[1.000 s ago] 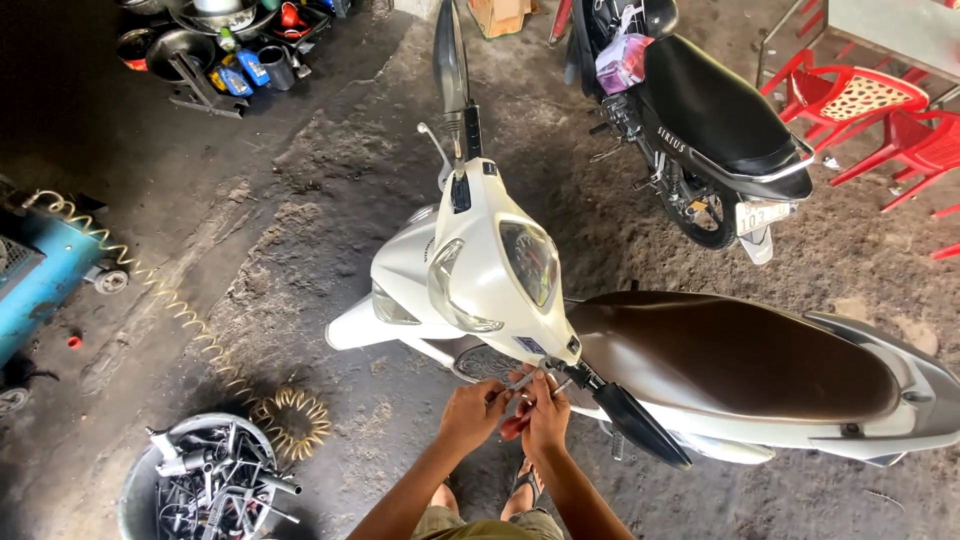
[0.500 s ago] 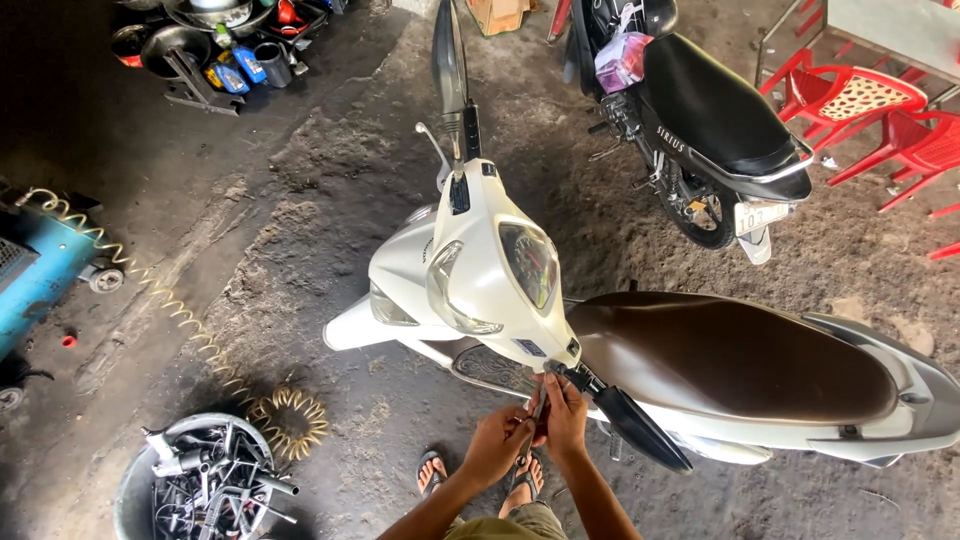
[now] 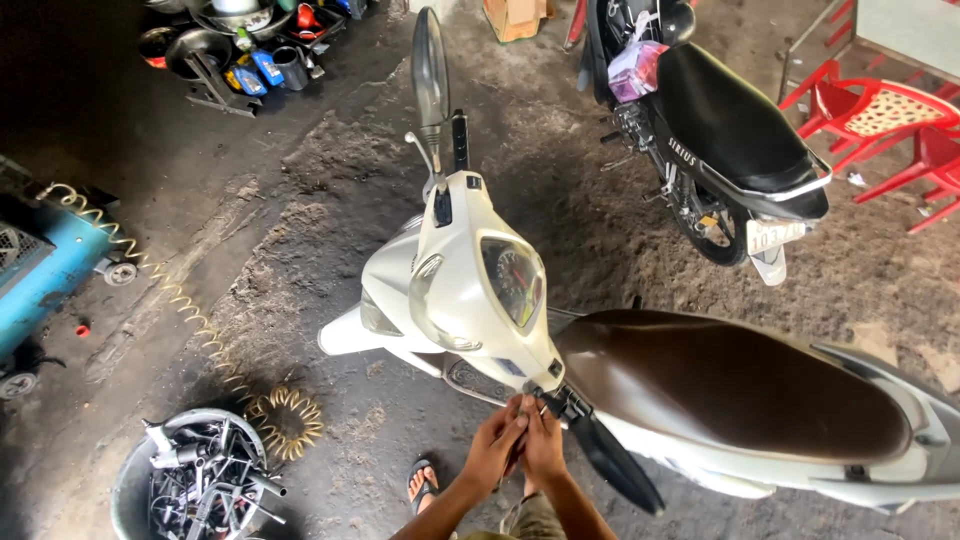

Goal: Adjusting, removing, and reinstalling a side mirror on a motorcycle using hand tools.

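A white scooter (image 3: 470, 290) with a brown seat (image 3: 720, 380) stands in front of me, its handlebar turned toward me. Both my hands meet at the near handlebar end, just below the black lever and grip (image 3: 610, 460). My left hand (image 3: 492, 448) and my right hand (image 3: 545, 440) press together with fingers closed around a small part by the brake lever; the part itself is hidden by the fingers. My sandalled foot (image 3: 420, 485) shows below the hands.
A black motorbike (image 3: 710, 130) is parked behind, with red plastic chairs (image 3: 880, 115) at the right. A metal tub of tools (image 3: 195, 485) and a coiled yellow air hose (image 3: 285, 420) lie at the lower left, a blue compressor (image 3: 35, 270) at the left.
The view has shifted slightly. My hands stay at the near handlebar end, now clasped closer together around the spot by the lever.
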